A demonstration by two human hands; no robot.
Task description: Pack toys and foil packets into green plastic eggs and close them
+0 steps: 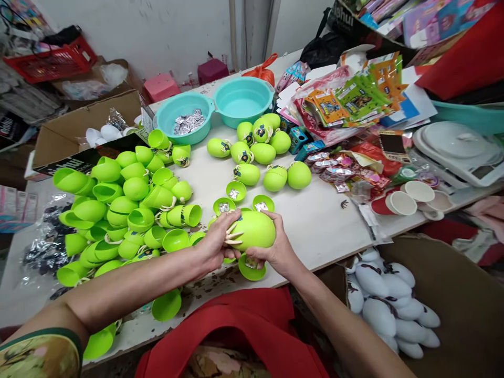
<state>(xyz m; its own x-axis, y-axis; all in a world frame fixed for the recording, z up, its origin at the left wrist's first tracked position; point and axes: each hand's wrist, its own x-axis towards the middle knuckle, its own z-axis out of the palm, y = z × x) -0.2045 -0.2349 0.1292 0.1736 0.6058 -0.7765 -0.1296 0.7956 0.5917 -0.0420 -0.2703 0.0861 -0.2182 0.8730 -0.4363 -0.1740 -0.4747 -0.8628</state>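
A green plastic egg [255, 230] is held between my two hands, near the table's front edge. My left hand [218, 239] wraps the egg's left end, beside the cream claw-like fingers [233, 236] on its shell. My right hand [277, 247] grips the right end, thumb underneath. Around them sit several open green half shells [263, 202] with small silvery packets inside; one half shell [252, 269] lies just below my hands. Beyond stands a group of closed green eggs [263, 153]. A large heap of green half shells [118, 205] covers the left side.
Two turquoise basins [243, 118] stand at the back, the left one holding silvery packets [189, 123]. Orange and green pouches [358, 100], paper cups [401, 203] and a white scale [460, 149] crowd the right. A box of white eggs [388, 294] is at lower right.
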